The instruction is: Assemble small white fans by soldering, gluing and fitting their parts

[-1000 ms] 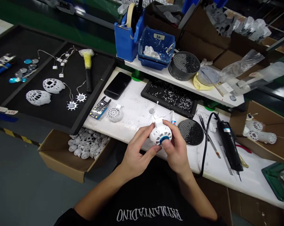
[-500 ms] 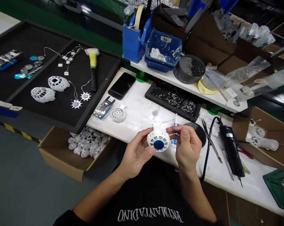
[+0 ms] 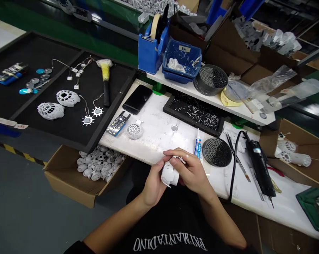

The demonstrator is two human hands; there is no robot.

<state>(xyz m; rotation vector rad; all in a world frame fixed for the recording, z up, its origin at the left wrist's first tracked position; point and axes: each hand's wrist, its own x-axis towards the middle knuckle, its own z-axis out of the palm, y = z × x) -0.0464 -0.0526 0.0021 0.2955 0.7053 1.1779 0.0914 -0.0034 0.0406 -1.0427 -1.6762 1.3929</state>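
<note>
The white plastic housing sits at the near edge of the white table, gripped between the 2 hands, the left hand closed under it and the right hand closed over its top from the right.

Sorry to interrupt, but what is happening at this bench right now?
A person holds a small white plastic housing in both hands, the left hand beneath it and the right hand over its top, at the edge of the white bench. A glue tube lies just beyond, beside a round black mesh disc.
</note>
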